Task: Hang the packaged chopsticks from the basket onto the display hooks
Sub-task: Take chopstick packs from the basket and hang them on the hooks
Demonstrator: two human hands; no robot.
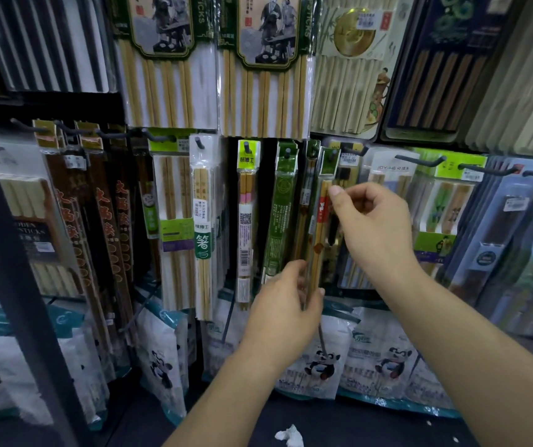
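Chopstick pack (pixel 318 230) on hook (pixel 333 153) | left hand (pixel 286 304) pinches its bottom | right hand (pixel 371 221) pinches upper part

Bare left hand (pixel 284 298), bare right hand (pixel 371 221), bare forearms (pixel 452 333), fingers (pixel 334 191) with short plain nails

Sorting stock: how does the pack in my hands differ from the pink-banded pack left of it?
The held pack is gripped low by the left hand and high by the right hand; the pink-banded pack hangs untouched. Its header is yellow-green, the held pack's dark green. Both are narrow, clear packs.
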